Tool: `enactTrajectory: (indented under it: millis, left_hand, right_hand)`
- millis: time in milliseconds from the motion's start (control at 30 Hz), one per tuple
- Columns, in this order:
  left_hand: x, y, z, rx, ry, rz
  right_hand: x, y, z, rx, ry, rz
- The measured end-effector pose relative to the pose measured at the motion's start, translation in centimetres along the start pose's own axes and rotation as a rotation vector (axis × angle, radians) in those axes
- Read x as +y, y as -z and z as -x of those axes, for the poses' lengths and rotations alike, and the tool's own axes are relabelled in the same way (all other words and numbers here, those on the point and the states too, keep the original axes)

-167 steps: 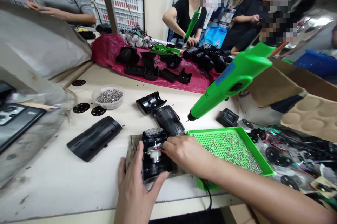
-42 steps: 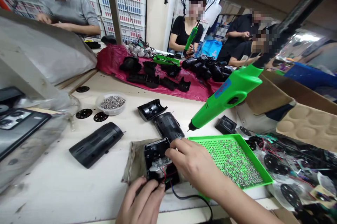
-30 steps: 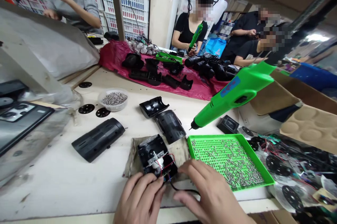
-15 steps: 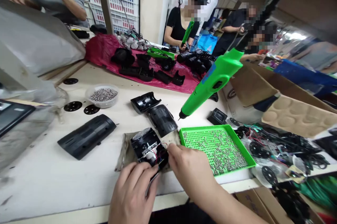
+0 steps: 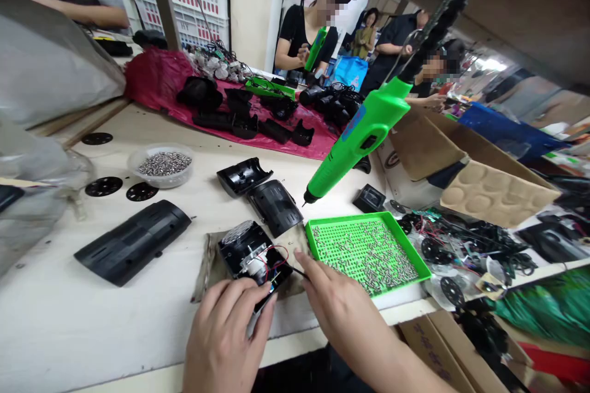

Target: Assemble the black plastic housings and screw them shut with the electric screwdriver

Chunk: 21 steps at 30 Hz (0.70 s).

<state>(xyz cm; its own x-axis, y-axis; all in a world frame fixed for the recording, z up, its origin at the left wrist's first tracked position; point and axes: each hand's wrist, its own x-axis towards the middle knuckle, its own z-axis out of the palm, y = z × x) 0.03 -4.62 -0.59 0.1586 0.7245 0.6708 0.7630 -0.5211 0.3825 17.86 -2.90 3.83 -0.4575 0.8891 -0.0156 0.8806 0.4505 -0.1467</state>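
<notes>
An open black plastic housing lies on a cloth pad, with a white motor-like part and thin red wires showing inside. My left hand grips its near end, thumb and fingers closed around the edge. To the right, my right hand holds a thin black cord that runs out of the housing's right side. The fingertips on the cord are partly hidden. Just behind the housing are two curved black shells. An electric screwdriver, bright green, hangs above them, tip downward.
Right of my hands sits a green tray of screws. A clear bowl of small metal parts, black discs and a larger black shell are at left. Tangled parts lie right. Co-workers are beyond the pink sheet.
The scene has shifted left in view. My right hand has drawn away from the housing, and the black cord now shows between them. The left hand keeps its grip.
</notes>
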Motion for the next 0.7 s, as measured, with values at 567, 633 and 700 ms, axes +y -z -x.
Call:
enactTrajectory:
  millis: [567,633,700]
  left_hand:
    - [-0.4,-0.5,0.8,0.01,-0.012,0.002]
    - [-0.5,-0.5,0.9,0.011,-0.013,-0.002]
    - [-0.5,-0.4,1.0,0.002,-0.01,-0.004]
  right_hand:
    - [-1.5,1.0,-3.6,0.024,-0.085,0.175]
    - [-1.8,0.9,-4.3,-0.004,-0.042,0.145]
    - [-1.8,0.9,-4.3,-0.009,-0.029,0.086]
